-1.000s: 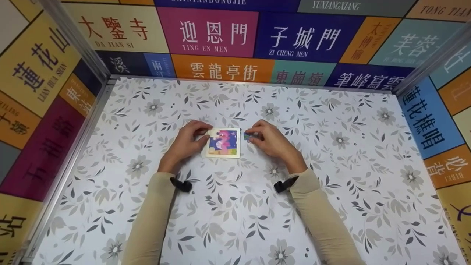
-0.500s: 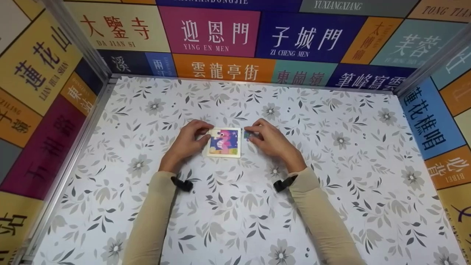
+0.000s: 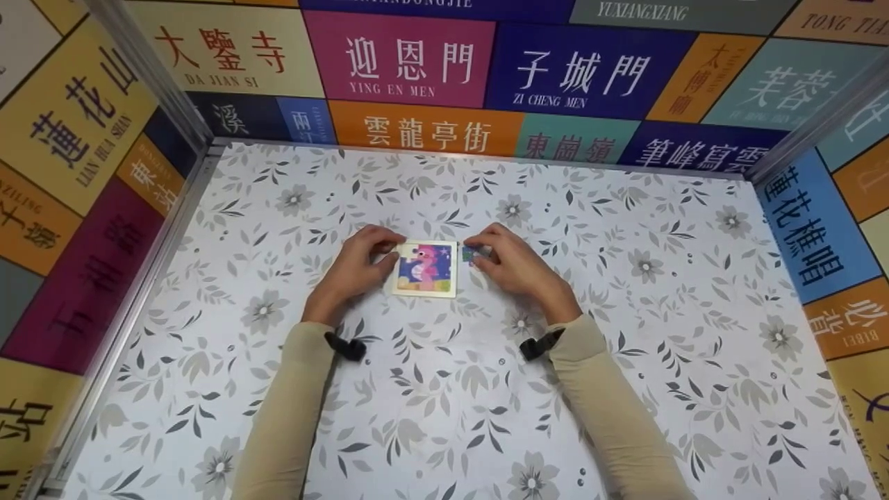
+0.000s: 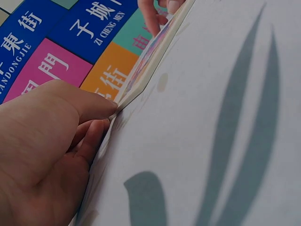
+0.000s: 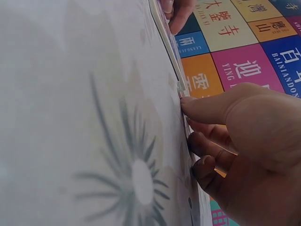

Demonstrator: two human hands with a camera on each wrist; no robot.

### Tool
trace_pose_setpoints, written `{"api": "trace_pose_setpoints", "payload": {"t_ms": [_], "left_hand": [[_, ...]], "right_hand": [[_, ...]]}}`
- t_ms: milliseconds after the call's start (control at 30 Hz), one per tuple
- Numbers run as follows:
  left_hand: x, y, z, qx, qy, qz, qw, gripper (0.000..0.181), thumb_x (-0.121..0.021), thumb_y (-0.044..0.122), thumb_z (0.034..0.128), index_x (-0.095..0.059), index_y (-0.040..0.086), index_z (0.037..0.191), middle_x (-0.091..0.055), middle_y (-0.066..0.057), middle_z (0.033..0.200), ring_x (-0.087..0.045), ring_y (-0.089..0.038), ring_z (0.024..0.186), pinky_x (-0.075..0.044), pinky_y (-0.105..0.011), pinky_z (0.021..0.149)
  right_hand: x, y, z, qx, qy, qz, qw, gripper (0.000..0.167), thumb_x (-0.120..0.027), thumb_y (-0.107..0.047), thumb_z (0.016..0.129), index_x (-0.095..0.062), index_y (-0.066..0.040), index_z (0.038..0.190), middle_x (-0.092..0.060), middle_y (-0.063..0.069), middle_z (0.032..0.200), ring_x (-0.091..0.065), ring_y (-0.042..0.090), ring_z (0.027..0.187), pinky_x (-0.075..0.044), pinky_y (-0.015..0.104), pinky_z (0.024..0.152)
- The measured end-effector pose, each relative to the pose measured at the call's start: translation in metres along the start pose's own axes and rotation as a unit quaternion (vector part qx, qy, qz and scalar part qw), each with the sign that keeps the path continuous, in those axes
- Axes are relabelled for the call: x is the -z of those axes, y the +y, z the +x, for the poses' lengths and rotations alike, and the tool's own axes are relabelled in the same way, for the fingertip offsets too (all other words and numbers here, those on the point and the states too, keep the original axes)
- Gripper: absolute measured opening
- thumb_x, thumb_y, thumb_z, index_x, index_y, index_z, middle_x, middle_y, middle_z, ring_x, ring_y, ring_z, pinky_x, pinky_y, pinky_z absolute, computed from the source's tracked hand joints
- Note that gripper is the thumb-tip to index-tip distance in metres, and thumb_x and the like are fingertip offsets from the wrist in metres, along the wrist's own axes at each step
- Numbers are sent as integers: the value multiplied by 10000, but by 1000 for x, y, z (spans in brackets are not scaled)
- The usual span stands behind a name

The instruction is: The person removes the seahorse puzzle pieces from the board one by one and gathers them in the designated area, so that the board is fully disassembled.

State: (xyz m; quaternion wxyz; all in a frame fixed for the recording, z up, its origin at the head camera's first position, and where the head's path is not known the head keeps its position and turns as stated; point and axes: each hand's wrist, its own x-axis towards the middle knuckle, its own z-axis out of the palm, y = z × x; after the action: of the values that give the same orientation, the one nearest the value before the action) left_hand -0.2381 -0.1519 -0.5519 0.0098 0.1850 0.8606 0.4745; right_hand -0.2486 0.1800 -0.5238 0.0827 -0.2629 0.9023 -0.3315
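A small square jigsaw puzzle (image 3: pixel 426 268) with a cream border lies flat on the patterned tabletop, showing a pink seahorse on blue. A pale patch shows at its picture's upper left. My left hand (image 3: pixel 353 264) pinches the puzzle's left edge; in the left wrist view the thumb (image 4: pixel 96 106) lies at the board's corner. Just right of the board, my right hand (image 3: pixel 519 262) pinches a small blue-green puzzle piece (image 3: pixel 467 255), mostly covered by the fingers. A narrow gap separates that piece from the board. In the right wrist view, the right thumb (image 5: pixel 207 107) is down at table level.
White floral paper (image 3: pixel 430 403) covers the tabletop. Colourful panels with lettering (image 3: pixel 417 62) rise at the back and both sides, with a metal rail (image 3: pixel 139 264) along the left edge. Each wrist wears a black camera mount (image 3: pixel 345 346).
The whole scene has shifted slightly right in the head view. Both hands keep their places by the puzzle; the small piece sits a little differently under the right fingers.
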Motion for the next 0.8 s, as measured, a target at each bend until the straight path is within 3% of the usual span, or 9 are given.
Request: {"api": "trace_pose_setpoints", "payload": {"t_ms": [267,567,800], "left_hand": [[-1,2,2,19,-253,328,9991,457,-842,317,968,-720,105,1354,-642,-78,1340,-605,-240,1080,-505,-378,946],[-1,0,2,221,-324,283,9988,498,-861,335,949,-717,134,1381,-627,-48,1399,-601,-230,1123,-497,-377,970],[-1,1,3,178,-315,343,9988,495,-857,340,953,-723,120,1375,-634,-66,1387,-606,-232,1088,-508,-369,933]], "right_hand": [[1,-2,0,-92,5,18,10000,352,-680,-174,1069,-717,-105,1411,-631,96,1275,-589,213,938,-490,375,864],[-4,-9,6,-52,165,222,9996,343,-681,-194,1070,-721,-95,1396,-637,102,1237,-578,214,930,-478,367,834],[-16,-27,19,236,294,392,9985,327,-679,-172,1069,-724,-60,1373,-649,153,1167,-621,246,947,-509,373,855]]}}
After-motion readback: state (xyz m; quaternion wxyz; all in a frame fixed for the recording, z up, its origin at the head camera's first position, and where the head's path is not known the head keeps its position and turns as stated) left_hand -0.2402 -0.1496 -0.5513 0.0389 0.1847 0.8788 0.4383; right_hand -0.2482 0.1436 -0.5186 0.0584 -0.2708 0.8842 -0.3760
